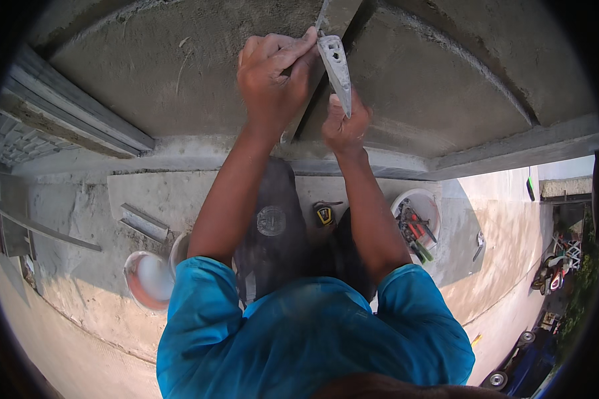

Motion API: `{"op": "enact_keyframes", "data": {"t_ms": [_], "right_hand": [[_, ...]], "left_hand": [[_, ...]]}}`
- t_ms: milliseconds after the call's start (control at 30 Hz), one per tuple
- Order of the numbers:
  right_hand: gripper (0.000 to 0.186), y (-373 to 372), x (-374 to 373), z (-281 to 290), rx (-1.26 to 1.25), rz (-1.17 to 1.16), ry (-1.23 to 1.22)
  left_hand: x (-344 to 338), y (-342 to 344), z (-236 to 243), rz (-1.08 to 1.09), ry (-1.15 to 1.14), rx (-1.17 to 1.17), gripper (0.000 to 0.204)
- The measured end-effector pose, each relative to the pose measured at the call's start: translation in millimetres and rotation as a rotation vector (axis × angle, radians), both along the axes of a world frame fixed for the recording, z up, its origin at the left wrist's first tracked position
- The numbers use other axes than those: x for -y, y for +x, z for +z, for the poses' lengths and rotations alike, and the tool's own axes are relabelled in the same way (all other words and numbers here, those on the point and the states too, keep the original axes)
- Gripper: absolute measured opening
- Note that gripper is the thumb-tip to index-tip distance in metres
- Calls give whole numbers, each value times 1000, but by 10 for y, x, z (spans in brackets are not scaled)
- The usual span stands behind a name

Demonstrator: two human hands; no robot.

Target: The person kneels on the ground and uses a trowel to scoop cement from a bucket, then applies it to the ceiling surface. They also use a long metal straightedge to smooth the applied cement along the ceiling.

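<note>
A dusty grey wedge-shaped tool (336, 66), broad with small holes at its upper end and tapering to a point below, stands close against the grey plastered wall (206, 80). My right hand (348, 126) is closed behind its pointed lower end; the tool hides part of the fingers. My left hand (276, 73) is curled, with thumb and forefinger pinched together beside the tool's broad end. Whatever the left fingertips pinch is too small to make out. A pale flat strip (339, 14) and a dark groove run up the wall behind both hands.
Below my hands, a tape measure (324, 214) lies between my legs. A white bucket of hand tools (416, 219) stands to the right, another bucket (150, 279) to the left. A metal channel piece (144, 223) lies on the concrete floor. A ledge (526, 146) juts out at right.
</note>
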State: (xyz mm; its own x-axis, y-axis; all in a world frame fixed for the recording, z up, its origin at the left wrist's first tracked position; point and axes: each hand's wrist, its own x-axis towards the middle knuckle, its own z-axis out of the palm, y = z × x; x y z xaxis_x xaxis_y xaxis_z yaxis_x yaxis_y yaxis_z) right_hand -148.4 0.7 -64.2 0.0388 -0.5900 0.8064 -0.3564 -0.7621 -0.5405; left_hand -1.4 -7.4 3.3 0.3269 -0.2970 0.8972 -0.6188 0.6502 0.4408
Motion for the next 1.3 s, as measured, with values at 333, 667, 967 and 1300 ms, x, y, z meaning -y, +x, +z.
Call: {"op": "enact_keyframes", "data": {"t_ms": [333, 667, 967, 1300], "right_hand": [[44, -256, -85, -264, 181, 117, 377], [27, -626, -1025, -828, 212, -17, 583], [24, -535, -1737, -591, 254, -10, 1082], [9, -997, -2265, -752, 284, 141, 1074]], "left_hand": [[-141, -73, 100, -11, 109, -6, 25], [-986, -329, -125, -746, 424, -881, 45], [-1641, -666, -1162, -1237, 649, -1490, 58], [-2067, -1076, -1596, -1290, 724, -1705, 69]]}}
